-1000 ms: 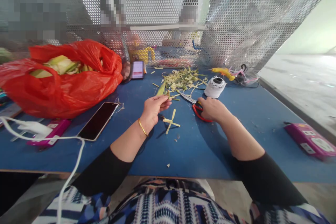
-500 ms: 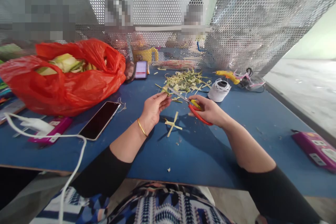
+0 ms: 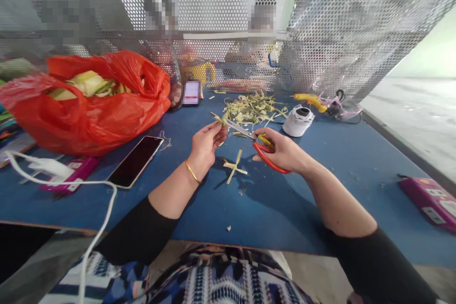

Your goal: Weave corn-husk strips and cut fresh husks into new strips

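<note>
My left hand [image 3: 207,145] pinches a small green-yellow leaf piece [image 3: 224,118] between thumb and fingers. Scissors [image 3: 268,156] with red and yellow handles are in my right hand [image 3: 285,151], their blades pointing left and meeting the leaf piece. Behind both hands lies a heap of pale green leaf scraps [image 3: 254,108]. A cross-shaped piece of woven strips [image 3: 235,167] rests on the blue table [image 3: 278,223] between my forearms. To the right of the heap stands a white spool of thread [image 3: 298,121].
An open red plastic bag [image 3: 124,123] with leaves fills the left, near a dark phone [image 3: 136,161], a purple power strip [image 3: 76,173] and a white cable [image 3: 107,218]. Yellow tool [image 3: 310,101] at back right; purple case [image 3: 431,199] far right. Perforated metal screen [image 3: 221,4] behind.
The scissor blades look more open and sit further left, over the leaf piece. My left hand has shifted slightly left with the piece.
</note>
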`<state>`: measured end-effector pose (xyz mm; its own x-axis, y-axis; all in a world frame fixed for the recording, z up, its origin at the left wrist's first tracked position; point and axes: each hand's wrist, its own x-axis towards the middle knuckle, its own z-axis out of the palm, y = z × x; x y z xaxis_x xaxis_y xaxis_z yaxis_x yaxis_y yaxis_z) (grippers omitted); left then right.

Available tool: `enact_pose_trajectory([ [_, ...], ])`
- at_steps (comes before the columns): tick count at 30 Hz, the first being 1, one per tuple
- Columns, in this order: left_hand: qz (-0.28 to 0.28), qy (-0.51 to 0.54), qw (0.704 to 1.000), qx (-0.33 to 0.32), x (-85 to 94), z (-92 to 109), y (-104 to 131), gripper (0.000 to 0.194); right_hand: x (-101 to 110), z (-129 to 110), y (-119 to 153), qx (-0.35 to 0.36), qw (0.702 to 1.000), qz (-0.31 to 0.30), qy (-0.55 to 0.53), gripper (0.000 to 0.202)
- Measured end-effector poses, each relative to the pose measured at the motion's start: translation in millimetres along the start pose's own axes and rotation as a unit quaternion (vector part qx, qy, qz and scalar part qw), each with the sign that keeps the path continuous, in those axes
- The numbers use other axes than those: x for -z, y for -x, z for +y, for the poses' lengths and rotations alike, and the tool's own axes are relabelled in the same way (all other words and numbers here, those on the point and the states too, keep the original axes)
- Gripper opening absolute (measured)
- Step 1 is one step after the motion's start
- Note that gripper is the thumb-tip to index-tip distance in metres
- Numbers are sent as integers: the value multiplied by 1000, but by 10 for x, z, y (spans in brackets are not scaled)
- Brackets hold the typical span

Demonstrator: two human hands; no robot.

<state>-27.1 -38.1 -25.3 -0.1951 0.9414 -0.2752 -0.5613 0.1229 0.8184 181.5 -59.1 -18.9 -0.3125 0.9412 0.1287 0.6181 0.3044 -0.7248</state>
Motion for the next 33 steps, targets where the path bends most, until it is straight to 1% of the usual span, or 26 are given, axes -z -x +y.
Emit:
enact_pose_trajectory([
  [3, 12, 15, 1000, -4, -15, 12, 5, 7, 11, -29, 7, 17, 999, 9, 32, 61],
  [7, 4, 2, 1000, -14, -22, -29, 14, 9, -10, -40, 1, 25, 998, 27, 57, 55],
  [11, -9, -24, 999, -35, -30, -80, 36, 8, -31, -14, -8, 21, 998, 23, 49, 53],
  [16, -5, -41, 998, -51, -39, -97, 52, 12, -33, 7, -13, 27, 998, 22, 52, 50],
  [22, -2, -46, 998, -52, -43, -98, 52, 12, -45, 2, -11, 46, 997, 34, 49, 49],
  [28, 5, -47, 997, -55, -44, -82, 55, 11, -41, -4, -5, 38, 998, 28, 40, 49],
  [33, -3, -59, 997, -45, -15, -79, 28, 11, -25, -30, 9, 39, 999, 27, 26, 47],
])
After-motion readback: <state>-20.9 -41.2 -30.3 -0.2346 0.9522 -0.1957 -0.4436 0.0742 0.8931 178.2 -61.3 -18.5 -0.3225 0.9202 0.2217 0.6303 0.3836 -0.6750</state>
